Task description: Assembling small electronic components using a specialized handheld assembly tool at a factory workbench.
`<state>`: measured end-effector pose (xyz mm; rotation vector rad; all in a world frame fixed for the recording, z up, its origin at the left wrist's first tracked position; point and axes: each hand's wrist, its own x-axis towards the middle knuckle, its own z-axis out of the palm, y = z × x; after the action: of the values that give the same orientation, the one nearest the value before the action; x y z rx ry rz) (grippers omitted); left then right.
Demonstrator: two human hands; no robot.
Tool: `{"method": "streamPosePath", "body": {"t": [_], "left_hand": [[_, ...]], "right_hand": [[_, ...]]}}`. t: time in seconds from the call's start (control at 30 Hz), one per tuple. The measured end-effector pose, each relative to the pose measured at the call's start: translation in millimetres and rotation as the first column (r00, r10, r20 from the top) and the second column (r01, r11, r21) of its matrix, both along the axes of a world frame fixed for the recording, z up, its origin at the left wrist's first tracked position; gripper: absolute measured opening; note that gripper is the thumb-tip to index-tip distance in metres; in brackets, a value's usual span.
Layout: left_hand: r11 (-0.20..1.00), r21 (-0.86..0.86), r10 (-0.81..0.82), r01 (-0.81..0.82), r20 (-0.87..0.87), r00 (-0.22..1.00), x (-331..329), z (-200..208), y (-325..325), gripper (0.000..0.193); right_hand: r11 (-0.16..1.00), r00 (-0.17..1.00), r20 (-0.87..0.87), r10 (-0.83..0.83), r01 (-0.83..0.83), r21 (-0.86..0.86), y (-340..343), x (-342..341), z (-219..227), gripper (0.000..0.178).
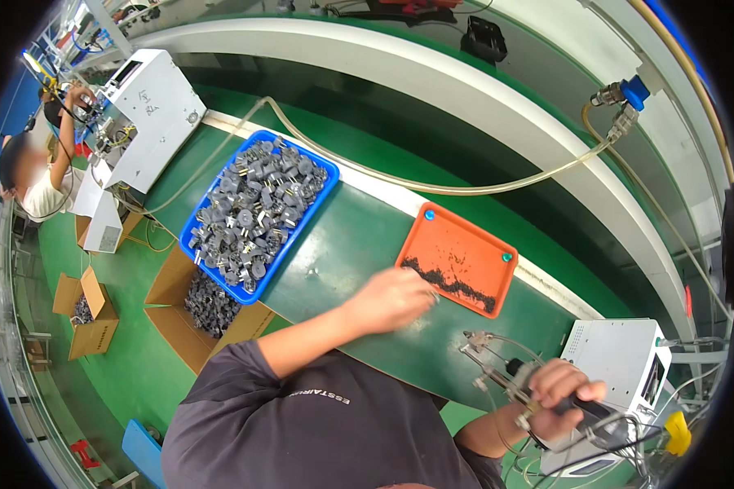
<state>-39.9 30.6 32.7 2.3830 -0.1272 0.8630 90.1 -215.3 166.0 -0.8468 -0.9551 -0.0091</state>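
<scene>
My left hand [394, 301] is closed above the green bench top, beside the near left edge of an orange tray [465, 236]. A small shiny bit shows at its fingertips, but I cannot make out what it is. Small dark pieces [448, 283] lie heaped along the tray's near side, with a few scattered farther in. At the right, the fingers of my right hand [559, 395] wrap round a black-handled tool [591, 407] with metal fittings and thin hoses. Its metal end [481, 346] points left over the bench.
A blue tray [295, 236] heaped with grey plugs stands left on the bench. Below it is a cardboard box [175, 314] of similar parts. A white machine [616, 359] stands right, another [155, 110] far left beside a co-worker [53, 183]. A clear hose [465, 191] crosses behind the trays.
</scene>
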Motion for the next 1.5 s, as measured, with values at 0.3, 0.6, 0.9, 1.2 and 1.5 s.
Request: {"method": "streamPosePath", "body": {"t": [0.3, 0.6, 0.9, 1.2, 1.5], "left_hand": [[0.424, 0.165, 0.903, -0.89, -0.147, 0.403, -136.9, 67.5, 212.3, 0.017], [0.788, -0.015, 0.565, -0.616, -0.382, 0.732, -67.0, 59.8, 315.7, 0.03], [0.577, 0.428, 0.767, -0.696, -0.576, 0.282, -5.8, -51.6, 486.3, 0.065], [0.691, 0.532, 0.718, -0.489, -0.422, 0.554, -25.7, -66.8, 515.5, 0.027], [0.961, 0.261, 0.201, -0.087, -0.449, 0.871, 27.3, 93.0, 177.6, 0.03]], "right_hand": [[0.992, 0.992, -0.058, -0.114, 0.111, -0.065, 6.9, -3.0, -35.4, 0.037], [0.992, 0.993, -0.032, -0.112, 0.109, -0.068, 2.2, -6.2, -35.0, 0.035], [0.986, 0.989, -0.049, -0.143, 0.138, -0.097, -10.2, -21.9, -41.1, 0.038], [0.993, 0.992, -0.054, -0.11, 0.108, -0.041, -18.9, -13.2, -32.6, 0.035], [0.992, 0.984, -0.13, -0.125, 0.121, -0.039, -1.7, -6.3, -36.1, 0.037]]}}
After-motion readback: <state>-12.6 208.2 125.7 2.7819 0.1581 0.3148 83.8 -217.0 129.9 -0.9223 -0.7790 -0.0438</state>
